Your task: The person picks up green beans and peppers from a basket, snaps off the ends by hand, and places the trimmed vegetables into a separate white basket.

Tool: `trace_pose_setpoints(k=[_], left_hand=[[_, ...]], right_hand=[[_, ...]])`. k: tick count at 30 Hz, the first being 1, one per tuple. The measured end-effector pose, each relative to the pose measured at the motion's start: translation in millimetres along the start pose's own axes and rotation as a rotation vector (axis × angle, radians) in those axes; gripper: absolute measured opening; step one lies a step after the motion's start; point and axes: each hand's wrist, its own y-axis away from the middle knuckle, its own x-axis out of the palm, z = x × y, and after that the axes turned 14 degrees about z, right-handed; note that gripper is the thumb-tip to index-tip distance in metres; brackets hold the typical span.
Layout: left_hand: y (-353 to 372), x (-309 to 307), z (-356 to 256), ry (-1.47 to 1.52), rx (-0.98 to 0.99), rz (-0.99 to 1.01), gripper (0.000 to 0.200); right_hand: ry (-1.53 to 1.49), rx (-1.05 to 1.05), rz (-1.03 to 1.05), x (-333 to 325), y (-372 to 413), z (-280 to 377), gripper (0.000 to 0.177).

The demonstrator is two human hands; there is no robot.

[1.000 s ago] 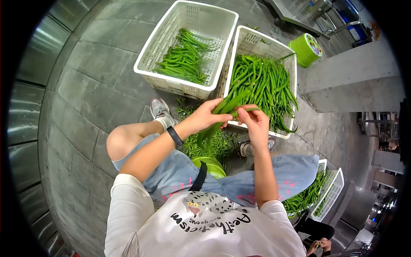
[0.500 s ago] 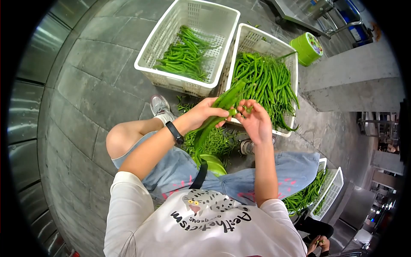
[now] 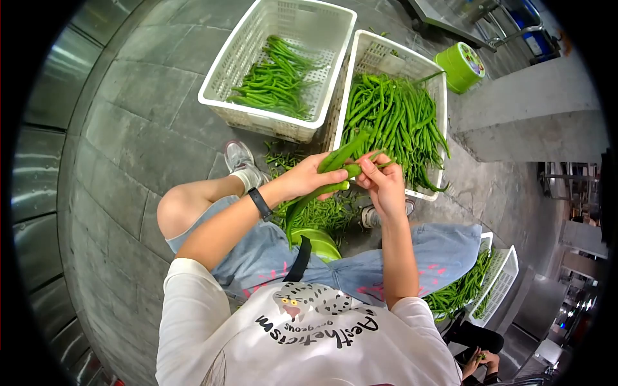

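In front of the seated person's knees, over a grey tiled floor (image 3: 135, 128), the head view shows both hands meeting just below two white crates. The left hand (image 3: 315, 175), with a dark band (image 3: 261, 204) on its wrist, is clenched around a bunch of long green peppers (image 3: 306, 201). The bunch runs slantwise through the fist, its upper ends pointing toward the crates and its lower ends hanging toward the lap. The right hand (image 3: 384, 183) is touching the bunch from the other side. Its thumb and fingertips (image 3: 364, 166) are pinched on the end of one pepper where it sticks out of the left fist, so both hands grip the same bunch. The far left crate (image 3: 215, 93) holds a thin layer of peppers (image 3: 273, 80), with much of its perforated bottom bare. The crate (image 3: 386, 53) touching it on the right is heaped with peppers (image 3: 393, 122). Green trimmings (image 3: 325, 212) lie scattered on the floor between the person's two shoes (image 3: 239, 157), just under the hands. A green stool (image 3: 315, 243) shows between the legs. A green round tub (image 3: 460, 64) stands beyond the full crate, near a concrete ledge (image 3: 528, 116). At the person's right side another white crate (image 3: 499, 293) carries more peppers (image 3: 460, 296). Another person's hand (image 3: 479, 361) is partly visible at the lower right edge.
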Motion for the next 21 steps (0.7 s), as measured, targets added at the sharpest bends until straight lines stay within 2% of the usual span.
trace_pose_setpoints(k=[5,10,12,16,21], left_hand=[[1.7,-6.8,0.2,0.058,-0.010,0.089,0.035],[-0.5,-3.3,-6.5,0.053,-0.027,0.027,0.032],[-3.7,-3.2,-6.8,0.001,-0.040,-0.030,0.032],[-5.8,-2.4,-8.0,-0.315,-0.134,-0.070,0.036],[-7.3,-7.9,4.7,-0.338,-0.105,-0.007,0.036]], right_hand=[[-0.450,0.040,0.164,-10.8,0.2,-10.6,0.016],[-0.500,-0.029,0.156,-12.7,-2.6,-14.0,0.014],[-0.405,-0.053,0.085,-10.5,-3.9,-6.1,0.016],[-0.228,-0.107,0.019,-14.5,-3.2,7.3,0.015],[0.118,-0.134,-0.044,-18.9,-2.7,-0.9,0.007]])
